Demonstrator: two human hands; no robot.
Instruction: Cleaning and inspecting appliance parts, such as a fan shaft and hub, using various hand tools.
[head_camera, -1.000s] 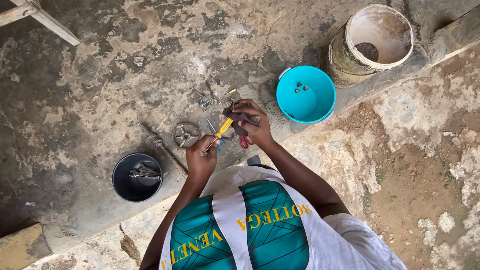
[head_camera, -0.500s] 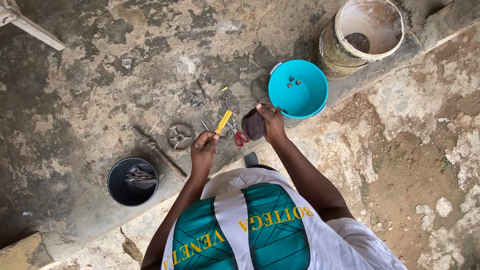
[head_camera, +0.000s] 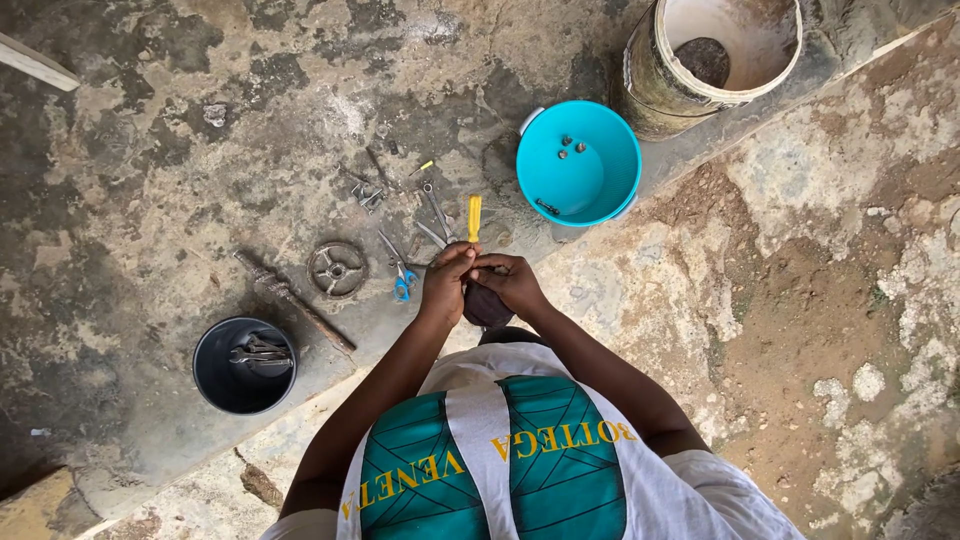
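Since the earlier frame both hands have closed together | head view: left hand (head_camera: 447, 283) grips yellow-handled screwdriver (head_camera: 474, 217), shaft upright; right hand (head_camera: 512, 282) clasps dark rounded part (head_camera: 486, 306) | small fasteners lie in turquoise plastic bowl (head_camera: 578, 163) | judgement: work mid-way, part not yet released.

A turquoise bowl (head_camera: 578, 162) with a few small bolts in it sits upper centre on the stained concrete floor (head_camera: 150, 150). A dirty white bucket (head_camera: 715, 55) stands just beside it at the upper right. Lower left is a dark round tin (head_camera: 243, 364) holding metal pieces. Near it lie a rusty rod (head_camera: 293, 301), a small handwheel (head_camera: 337, 269), blue-handled scissors (head_camera: 400, 275) and loose wrenches (head_camera: 435, 212).
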